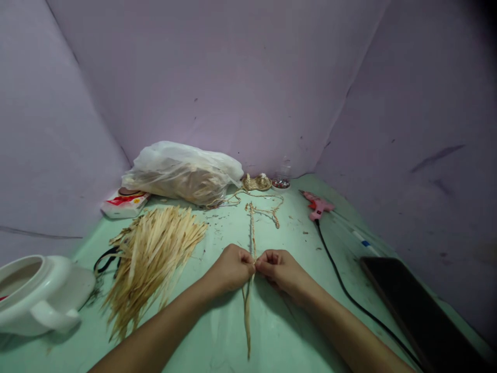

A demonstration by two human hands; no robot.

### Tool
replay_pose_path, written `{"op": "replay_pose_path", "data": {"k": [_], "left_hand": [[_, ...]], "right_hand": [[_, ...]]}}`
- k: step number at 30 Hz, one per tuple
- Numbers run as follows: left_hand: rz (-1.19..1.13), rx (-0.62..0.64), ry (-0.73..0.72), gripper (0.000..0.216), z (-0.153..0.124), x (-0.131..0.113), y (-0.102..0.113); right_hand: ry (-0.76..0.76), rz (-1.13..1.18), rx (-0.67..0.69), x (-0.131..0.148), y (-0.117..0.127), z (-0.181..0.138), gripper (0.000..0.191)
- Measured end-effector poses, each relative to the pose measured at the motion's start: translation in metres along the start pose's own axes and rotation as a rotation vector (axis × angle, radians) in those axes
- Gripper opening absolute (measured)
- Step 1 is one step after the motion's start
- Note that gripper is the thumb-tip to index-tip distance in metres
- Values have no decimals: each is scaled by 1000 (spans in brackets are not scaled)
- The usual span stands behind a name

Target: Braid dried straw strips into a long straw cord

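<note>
Tan, narrow braided plant-fibre cord (253, 233), pinched between closed fingertips of left hand (235, 267) and right hand (282, 270): plaited beyond the fingers, apparently unfinished nearer than them, with flat loose strands (247, 321) remaining; pale dry-straw bundle (155, 259) leftward, untouched.

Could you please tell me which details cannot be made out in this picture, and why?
All in the head view:
- Braided fibre cord: the pinched part is covered by the fingers of the left hand and right hand.
- White plastic bag: its cloudy film blurs the contents.
- White handled pot: cut off by the left edge.
- Black cable: its far end lies beyond the bottom edge.
- Reddish pieces by the back wall: too small to identify.
</note>
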State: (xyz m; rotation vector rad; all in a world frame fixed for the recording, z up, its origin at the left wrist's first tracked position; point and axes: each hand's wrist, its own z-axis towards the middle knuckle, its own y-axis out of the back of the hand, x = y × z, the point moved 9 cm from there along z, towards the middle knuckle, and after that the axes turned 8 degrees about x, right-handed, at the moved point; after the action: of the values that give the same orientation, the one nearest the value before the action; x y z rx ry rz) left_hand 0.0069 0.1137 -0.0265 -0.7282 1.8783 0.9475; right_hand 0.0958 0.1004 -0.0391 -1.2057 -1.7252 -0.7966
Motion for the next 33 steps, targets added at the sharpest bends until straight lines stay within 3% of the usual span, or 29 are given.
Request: {"op": "replay_pose_path", "data": {"k": [3, 7, 12, 18, 23, 26, 30, 33], "left_hand": [[198, -21, 10, 13, -3, -4, 5], [305, 67, 65, 20, -8, -3, 11], [455, 72, 63, 19, -17, -14, 55], [672, -281, 116, 18, -41, -33, 138], [909, -436, 290, 15, -61, -27, 180], [945, -445, 329, 12, -66, -23, 186], [882, -303, 287, 13, -56, -16, 168], [873, -302, 291, 15, -48, -11, 160]], "right_hand": [[2, 10, -15, 0, 1, -1, 12], [-2, 66, -13, 1, -1, -6, 13], [-16, 78, -6, -2, -1, -6, 16], [-15, 69, 7, -7, 1, -3, 17], [-30, 75, 6, -7, 0, -4, 19], [-49, 98, 5, -8, -1, -5, 21], [-59, 105, 15, -8, -3, -5, 22], [-53, 107, 16, -9, -3, -5, 22]]}}
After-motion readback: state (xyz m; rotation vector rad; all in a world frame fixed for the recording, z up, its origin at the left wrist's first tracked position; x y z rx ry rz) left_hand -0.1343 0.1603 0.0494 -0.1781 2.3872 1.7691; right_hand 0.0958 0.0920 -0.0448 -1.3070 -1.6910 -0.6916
